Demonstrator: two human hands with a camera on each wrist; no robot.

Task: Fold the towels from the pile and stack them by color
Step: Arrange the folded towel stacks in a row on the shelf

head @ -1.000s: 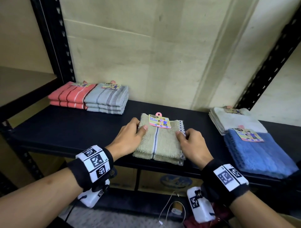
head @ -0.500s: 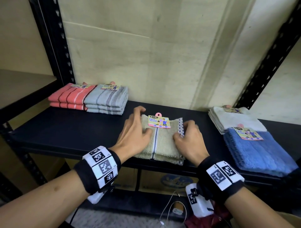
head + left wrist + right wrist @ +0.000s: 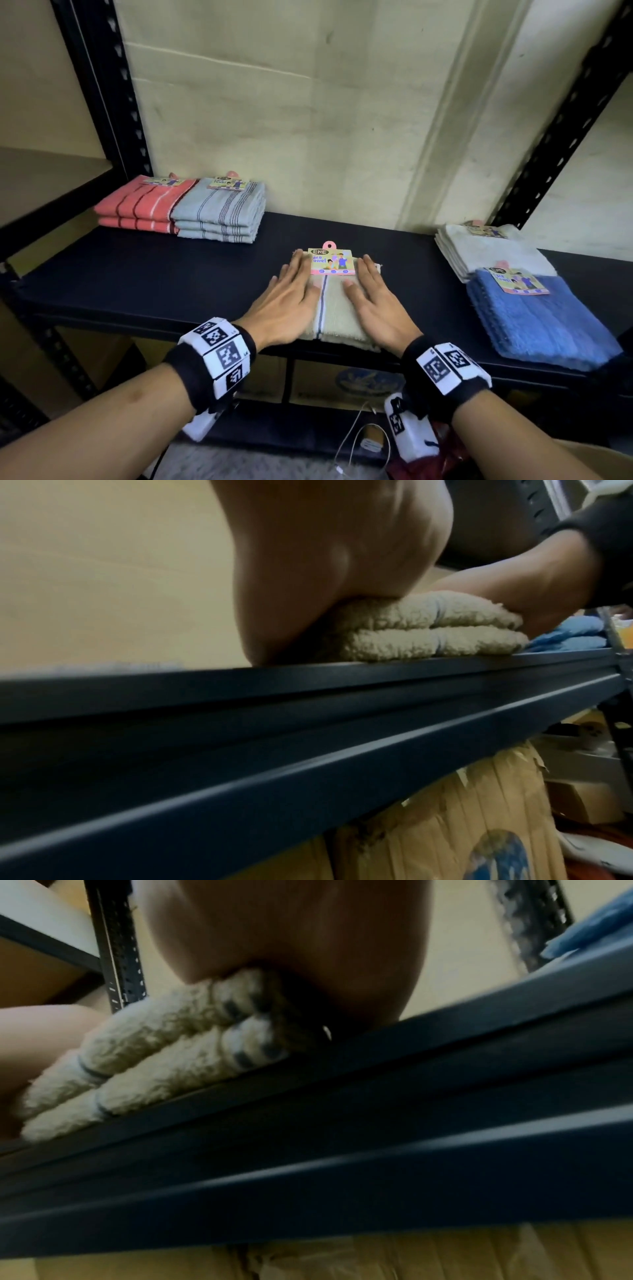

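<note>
A folded beige towel [image 3: 335,315] with a blue stripe and a paper label [image 3: 329,261] lies at the front middle of the black shelf [image 3: 171,277]. My left hand [image 3: 291,294] lies flat on its left half, fingers straight. My right hand [image 3: 375,298] presses flat on its right half. In the left wrist view the palm [image 3: 308,574] bears down on the towel's two thick folds [image 3: 411,634]. The right wrist view shows the same folds [image 3: 154,1053] squeezed under the right palm [image 3: 308,947]. Stacks stand at the back left: a coral one [image 3: 137,209] and a grey striped one [image 3: 222,214].
At the right end a white stack [image 3: 486,250] sits behind a blue towel [image 3: 537,318] that reaches the shelf's front edge. Black perforated uprights [image 3: 113,102] frame the shelf. Cardboard boxes [image 3: 479,818] and a white cable [image 3: 349,448] lie below.
Both hands went from gripping the beige towel's side edges with curled fingers to lying flat on top of it, fingers stretched toward the label.
</note>
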